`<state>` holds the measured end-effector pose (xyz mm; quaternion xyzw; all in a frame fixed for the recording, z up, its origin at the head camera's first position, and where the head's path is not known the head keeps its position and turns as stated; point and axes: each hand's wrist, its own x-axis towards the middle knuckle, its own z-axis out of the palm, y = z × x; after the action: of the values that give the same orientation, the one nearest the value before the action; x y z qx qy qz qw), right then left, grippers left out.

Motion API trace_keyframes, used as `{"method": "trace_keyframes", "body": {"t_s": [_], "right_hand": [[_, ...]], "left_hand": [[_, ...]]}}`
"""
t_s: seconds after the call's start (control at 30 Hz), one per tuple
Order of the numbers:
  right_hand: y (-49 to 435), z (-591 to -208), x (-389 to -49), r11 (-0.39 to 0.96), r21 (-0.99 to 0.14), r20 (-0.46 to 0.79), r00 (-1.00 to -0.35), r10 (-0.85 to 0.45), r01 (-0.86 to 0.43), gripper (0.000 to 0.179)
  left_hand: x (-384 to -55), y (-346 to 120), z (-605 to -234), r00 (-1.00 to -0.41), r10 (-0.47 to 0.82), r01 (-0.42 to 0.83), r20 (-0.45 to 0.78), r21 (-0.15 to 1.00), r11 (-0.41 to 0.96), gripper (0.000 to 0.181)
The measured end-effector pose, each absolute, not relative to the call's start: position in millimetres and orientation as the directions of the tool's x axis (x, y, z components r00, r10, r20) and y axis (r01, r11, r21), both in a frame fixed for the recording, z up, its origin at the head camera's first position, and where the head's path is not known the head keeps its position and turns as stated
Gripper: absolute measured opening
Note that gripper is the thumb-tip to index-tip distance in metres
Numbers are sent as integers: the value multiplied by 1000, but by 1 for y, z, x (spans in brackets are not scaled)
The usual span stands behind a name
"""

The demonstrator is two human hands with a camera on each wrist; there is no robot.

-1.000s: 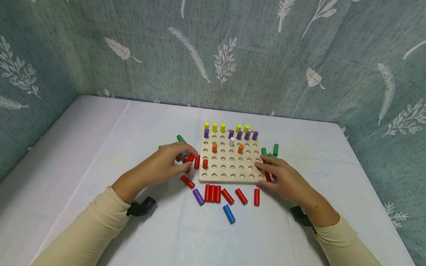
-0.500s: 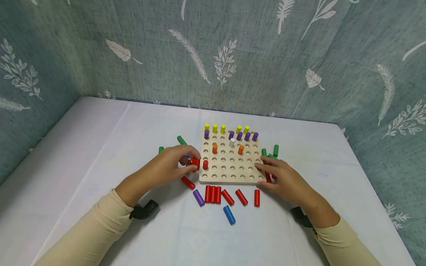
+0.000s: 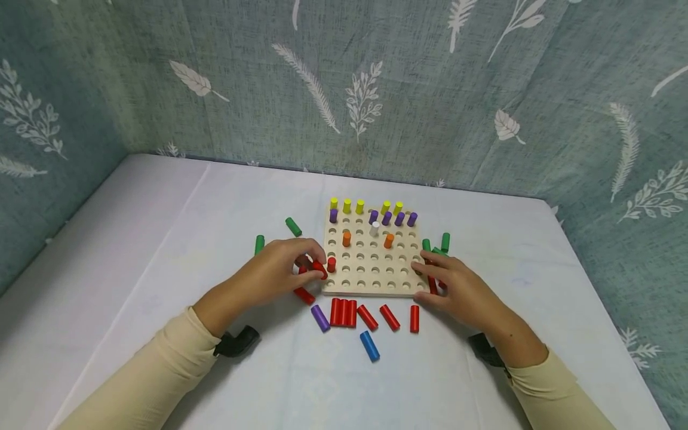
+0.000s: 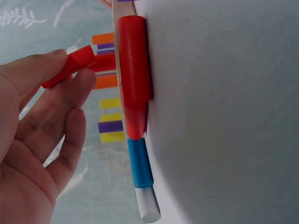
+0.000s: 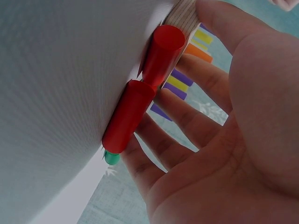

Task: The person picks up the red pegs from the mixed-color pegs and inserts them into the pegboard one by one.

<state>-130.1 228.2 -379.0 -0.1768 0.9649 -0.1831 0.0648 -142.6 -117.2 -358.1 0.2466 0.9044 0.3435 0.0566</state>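
Your left hand point(image 3: 269, 272) pinches a red peg point(image 4: 70, 66) between thumb and fingers, holding it tilted at the left edge of the wooden board point(image 3: 368, 277), near its front corner. You have the peg just beside a red standing peg point(image 3: 331, 264) in the board's leftmost column; whether the two touch, you cannot tell. Your right hand point(image 3: 457, 283) rests at the board's right edge, its fingers extended and loosely spread, the thumb at the near right corner; it grips no peg.

Ahead of you, yellow pegs point(image 3: 346, 206) stand in the farthest row, with purple pegs point(image 3: 386, 218) in the row in front of them. A white peg point(image 3: 374, 228) and two orange pegs point(image 3: 346, 239) stand nearer the middle.

On the tabletop point(image 3: 258, 388) between you and the board lie three red pegs side by side point(image 3: 344, 313), three more spaced to their right, a loose purple peg point(image 3: 320, 318) and a blue peg point(image 3: 369, 346). Two green pegs point(image 3: 293, 226) lie beyond your left hand, and other green pegs point(image 3: 445, 242) lie past your right fingers. Your left wrist view shows more red pegs lying along the board's side, then another blue peg point(image 4: 141, 163) and a loose white peg point(image 4: 148, 205).
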Motion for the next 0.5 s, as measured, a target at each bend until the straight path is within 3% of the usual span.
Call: {"method": "trace_keyframes", "body": {"t_s": [0.23, 0.5], "right_hand": [[228, -380, -131, 870, -378, -65, -928, -366, -317, 65], [228, -379, -130, 870, -379, -53, -931, -361, -316, 65]], "left_hand": [[-142, -114, -359, -880, 473, 386, 35, 631, 673, 26], [-138, -109, -360, -857, 510, 467, 75, 532, 706, 26]]}}
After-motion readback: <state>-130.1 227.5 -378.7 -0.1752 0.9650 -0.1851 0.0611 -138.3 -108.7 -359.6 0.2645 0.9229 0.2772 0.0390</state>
